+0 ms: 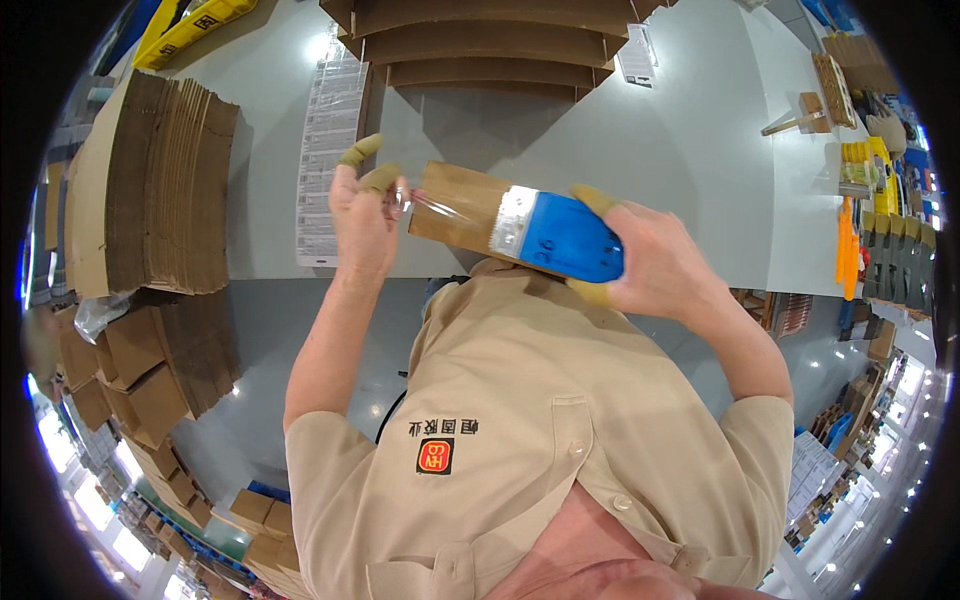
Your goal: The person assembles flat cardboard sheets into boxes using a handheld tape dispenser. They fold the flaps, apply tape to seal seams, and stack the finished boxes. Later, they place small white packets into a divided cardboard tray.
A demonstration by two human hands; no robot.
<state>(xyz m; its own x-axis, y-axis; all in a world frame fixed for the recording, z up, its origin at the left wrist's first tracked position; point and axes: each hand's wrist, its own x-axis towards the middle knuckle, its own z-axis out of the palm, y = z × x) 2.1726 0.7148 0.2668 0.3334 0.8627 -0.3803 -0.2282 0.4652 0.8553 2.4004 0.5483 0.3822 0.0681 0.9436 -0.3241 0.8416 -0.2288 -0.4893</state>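
Note:
My right hand (655, 255) grips a blue plastic tape cutter (570, 238) with a toothed metal edge; yellowish covers sit on its fingertips. The cutter lies over a flat brown piece (460, 205) that looks like a roll of tape seen edge-on, though I cannot tell for certain. From it a shiny, clear tape end (402, 197) reaches to my left hand (365, 215). My left thumb and fingers, also in yellowish covers, are bent around that end, and a blur hides the exact contact. Both hands are above the near edge of the grey table.
Brown cardboard dividers (490, 45) stand at the far middle of the grey table (700, 160). A printed sheet strip (325, 160) lies left of them. Flattened cartons (150, 185) are stacked at the left. Orange tools (848, 245) and a yellow holder (868, 165) are at the right.

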